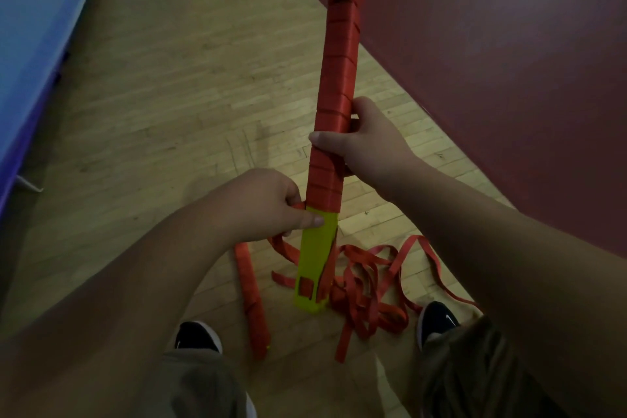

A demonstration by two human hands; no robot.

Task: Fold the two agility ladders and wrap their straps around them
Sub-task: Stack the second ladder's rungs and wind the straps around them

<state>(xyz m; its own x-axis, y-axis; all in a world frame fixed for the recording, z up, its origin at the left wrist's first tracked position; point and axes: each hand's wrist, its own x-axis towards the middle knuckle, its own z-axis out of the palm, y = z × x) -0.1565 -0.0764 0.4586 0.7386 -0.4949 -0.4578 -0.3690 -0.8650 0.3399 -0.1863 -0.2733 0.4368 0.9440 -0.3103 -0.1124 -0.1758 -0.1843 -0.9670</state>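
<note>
A folded agility ladder (342, 54), a stack of yellow-green rungs, is held up lengthwise in the middle of the view, and red strap is wound around most of its length. My right hand (363, 139) grips the wrapped bundle at mid-length, thumb across the front. My left hand (271, 204) pinches the red strap (288, 248) at the lower edge of the wrapping, thumb on the bare yellow part. Loose strap lies in a heap (369, 285) on the floor below. A second ladder (251, 295), wound in red strap, lies on the floor to the left.
The floor is light wood boards (169, 95). A dark red mat or wall (492, 61) runs along the right, and a blue padded surface (37, 10) lies at the left. My two black shoes (198, 336) (437, 319) stand either side of the strap heap.
</note>
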